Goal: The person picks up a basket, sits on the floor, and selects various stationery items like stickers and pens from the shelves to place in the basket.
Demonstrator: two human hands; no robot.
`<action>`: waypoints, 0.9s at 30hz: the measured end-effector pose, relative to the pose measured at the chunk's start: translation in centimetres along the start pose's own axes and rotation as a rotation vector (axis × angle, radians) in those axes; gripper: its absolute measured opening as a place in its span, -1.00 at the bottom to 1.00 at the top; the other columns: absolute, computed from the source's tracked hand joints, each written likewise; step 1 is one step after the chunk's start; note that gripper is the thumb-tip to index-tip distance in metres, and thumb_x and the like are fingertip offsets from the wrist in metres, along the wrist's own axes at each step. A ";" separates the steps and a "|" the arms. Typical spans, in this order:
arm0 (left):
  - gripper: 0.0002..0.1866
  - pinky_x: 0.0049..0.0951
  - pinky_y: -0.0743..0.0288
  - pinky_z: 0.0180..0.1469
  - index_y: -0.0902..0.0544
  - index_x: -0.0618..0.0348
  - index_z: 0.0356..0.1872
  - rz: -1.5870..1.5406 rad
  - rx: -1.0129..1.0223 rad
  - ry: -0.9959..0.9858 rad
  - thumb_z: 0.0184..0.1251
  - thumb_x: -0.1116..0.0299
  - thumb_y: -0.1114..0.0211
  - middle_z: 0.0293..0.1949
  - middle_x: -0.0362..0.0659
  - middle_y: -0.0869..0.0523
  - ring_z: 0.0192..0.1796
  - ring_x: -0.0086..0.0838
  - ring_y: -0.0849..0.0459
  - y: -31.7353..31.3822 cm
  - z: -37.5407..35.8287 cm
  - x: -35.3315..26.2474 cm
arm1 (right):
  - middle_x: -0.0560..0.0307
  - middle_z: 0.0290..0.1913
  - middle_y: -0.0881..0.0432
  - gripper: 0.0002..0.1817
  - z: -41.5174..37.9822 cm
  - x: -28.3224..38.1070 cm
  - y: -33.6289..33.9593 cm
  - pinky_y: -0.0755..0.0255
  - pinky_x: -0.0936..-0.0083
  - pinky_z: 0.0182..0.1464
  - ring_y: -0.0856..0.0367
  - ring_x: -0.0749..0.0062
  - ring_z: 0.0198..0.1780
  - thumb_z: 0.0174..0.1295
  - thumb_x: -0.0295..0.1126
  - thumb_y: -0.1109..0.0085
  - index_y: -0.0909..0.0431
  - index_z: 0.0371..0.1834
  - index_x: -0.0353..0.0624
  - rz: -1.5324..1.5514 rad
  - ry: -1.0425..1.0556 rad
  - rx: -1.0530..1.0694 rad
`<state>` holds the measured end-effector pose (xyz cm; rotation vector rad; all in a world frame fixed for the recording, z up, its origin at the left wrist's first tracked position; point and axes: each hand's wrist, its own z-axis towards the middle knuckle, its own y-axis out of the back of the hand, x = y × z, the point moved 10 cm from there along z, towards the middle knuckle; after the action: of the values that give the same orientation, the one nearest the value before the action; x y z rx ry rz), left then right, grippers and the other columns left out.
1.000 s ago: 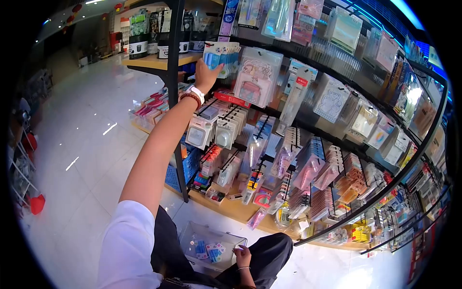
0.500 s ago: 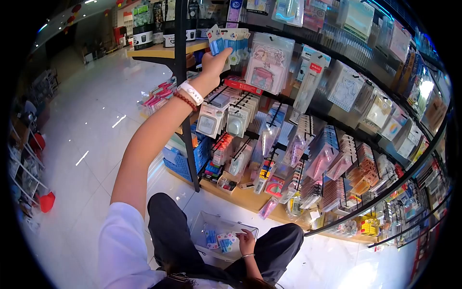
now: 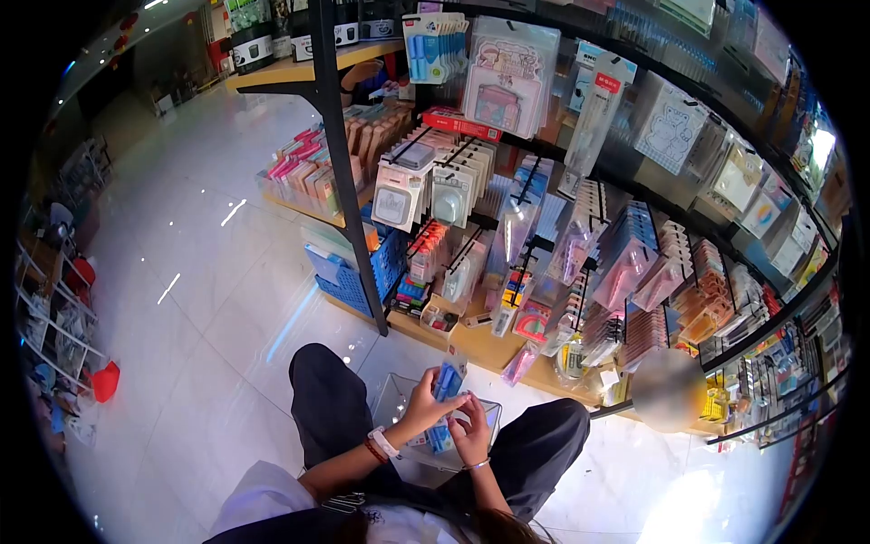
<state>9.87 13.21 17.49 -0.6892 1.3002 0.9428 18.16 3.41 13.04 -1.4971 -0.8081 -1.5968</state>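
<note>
My left hand (image 3: 424, 406) is closed around a blue carded pack (image 3: 448, 381), held upright above the bin between my knees. Beside it, my right hand (image 3: 469, 433) has its fingertips at the pack's lower edge, with thumb and fingers bent towards my left hand. The pale translucent bin (image 3: 385, 399) stands on the floor, and several blue and white carded packs (image 3: 439, 439) lie in it, partly hidden by my hands and wrists. Similar blue packs (image 3: 433, 50) hang in a row on the rack's upper hook.
The shelf rack (image 3: 349, 218) ahead holds many hanging packets on black hooks. A blue basket (image 3: 353, 286) stands at its lower left. A black rail (image 3: 770, 335) curves across the right. Tiled floor (image 3: 208, 344) stretches to the left. A person's hand (image 3: 364, 72) shows behind the rack post.
My left hand has come down from the hanging row to the bin, bringing a blue carded pack. My right hand has moved up and in to meet it.
</note>
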 end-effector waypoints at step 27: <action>-0.80 -0.52 -0.47 -0.42 -0.50 0.19 -0.30 -0.225 0.246 1.149 0.27 0.28 0.00 -0.46 -0.20 -0.53 -0.45 -0.49 -0.54 -1.4 -16.6 31.8 | -0.14 -0.39 -0.55 -0.56 -9.7 -27.9 1.8 -0.42 0.56 -0.64 -0.63 0.22 -0.46 0.07 -0.54 -0.14 -0.30 0.02 -0.46 -0.021 -1.105 -0.129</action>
<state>3.34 4.21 -16.65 -1.2206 2.2142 0.1174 14.78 -2.57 -15.77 -2.4830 -1.2939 -0.7244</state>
